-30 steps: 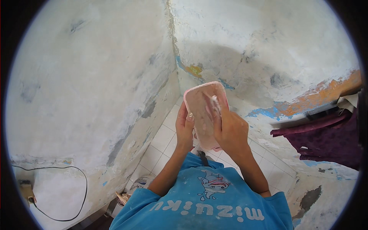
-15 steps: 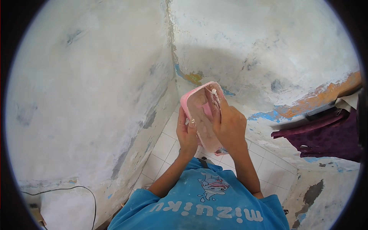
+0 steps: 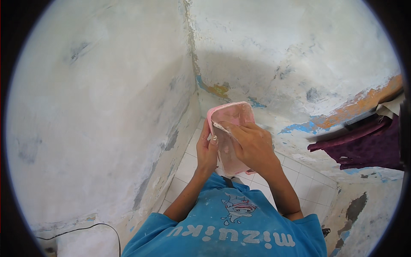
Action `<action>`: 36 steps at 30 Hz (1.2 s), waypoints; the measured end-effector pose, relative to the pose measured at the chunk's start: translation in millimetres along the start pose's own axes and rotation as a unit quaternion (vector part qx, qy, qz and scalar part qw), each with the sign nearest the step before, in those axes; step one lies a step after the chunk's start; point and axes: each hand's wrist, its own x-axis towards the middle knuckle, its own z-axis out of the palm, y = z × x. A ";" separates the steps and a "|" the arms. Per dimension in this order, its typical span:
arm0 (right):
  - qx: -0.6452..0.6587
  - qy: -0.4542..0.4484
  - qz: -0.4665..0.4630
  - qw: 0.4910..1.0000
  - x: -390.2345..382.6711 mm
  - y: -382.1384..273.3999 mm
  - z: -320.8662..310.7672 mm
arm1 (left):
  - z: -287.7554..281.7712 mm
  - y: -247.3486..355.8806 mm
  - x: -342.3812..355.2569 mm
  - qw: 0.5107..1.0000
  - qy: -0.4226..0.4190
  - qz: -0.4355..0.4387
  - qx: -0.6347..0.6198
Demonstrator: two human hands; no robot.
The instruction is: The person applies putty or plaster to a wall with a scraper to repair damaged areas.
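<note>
1. Two patchy, pale walls, the left wall (image 3: 98,107) and the right wall (image 3: 278,34), meet in a rough corner above a white tiled floor (image 3: 317,190).
2. Closest of all is the person's blue T-shirt (image 3: 201,214), with a cartoon figure and white lettering across it and pale specks on the cloth.
3. Just beyond the shirt, the left hand (image 3: 207,150) grips the left side of a pink tub (image 3: 229,104), its thumb dabbed with white paste.
4. The tub is held in front of the body, over the floor, tilted so that its smeared inside shows.
5. The right hand (image 3: 257,143) is over the tub, fingers closed on a thin flat tool (image 3: 221,128). The tool's edge is coated whitish; the rest is mostly hidden by the hand.
6. Farther off to the right, a dark purple cloth (image 3: 359,145) hangs near the wall, below an orange and blue strip (image 3: 342,115) of exposed paint.
7. At lower left, a black cable (image 3: 85,228) curves in front of the left wall.
</note>
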 end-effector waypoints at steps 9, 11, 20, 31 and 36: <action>-0.011 -0.012 -0.001 1.000 -16.4 4.7 9.5 | -7.2 -9.1 5.3 0.998 0.010 -0.015 -0.054; 0.018 -0.006 0.026 0.999 -19.3 3.7 6.4 | -5.0 -15.3 2.9 0.999 0.019 0.003 -0.040; -0.047 0.180 0.128 0.974 -11.3 -3.9 17.5 | 19.2 -0.6 3.9 0.995 0.071 0.045 -0.045; -0.046 0.117 0.120 0.985 0.8 9.1 19.5 | 17.8 7.3 5.6 0.997 0.057 0.057 -0.010; -0.003 0.074 0.026 0.997 -2.4 -2.4 18.2 | 6.3 -7.3 9.0 0.997 0.036 0.054 -0.035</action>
